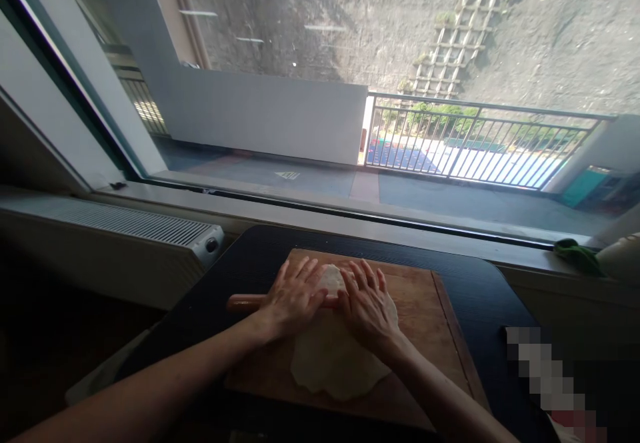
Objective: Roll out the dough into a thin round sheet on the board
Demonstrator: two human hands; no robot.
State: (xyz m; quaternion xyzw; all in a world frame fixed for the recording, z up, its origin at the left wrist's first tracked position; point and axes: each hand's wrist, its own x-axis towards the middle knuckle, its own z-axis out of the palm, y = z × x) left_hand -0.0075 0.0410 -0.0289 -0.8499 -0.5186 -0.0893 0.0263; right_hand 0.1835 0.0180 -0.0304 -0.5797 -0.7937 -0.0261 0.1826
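Note:
A flat, pale sheet of dough [340, 356] with an uneven edge lies on a wooden board [417, 336]. Across the dough runs a wooden rolling pin [245, 303], its left end sticking out past my left hand. My left hand [295, 293] lies over the pin with its fingers stretched forward and slightly apart. Beside it, my right hand [367, 300] rests over the pin's right part, fingers also stretched out and spread. A short piece of the pin shows between the two thumbs; its right end is hidden under my right hand.
The board sits on a dark table [465, 283] with rounded corners. A white radiator [150, 230] stands left of it, below a large window. Behind the table runs the window sill [400, 226]. A green cloth [577, 256] lies on the sill at right. A blurred patch covers the lower right.

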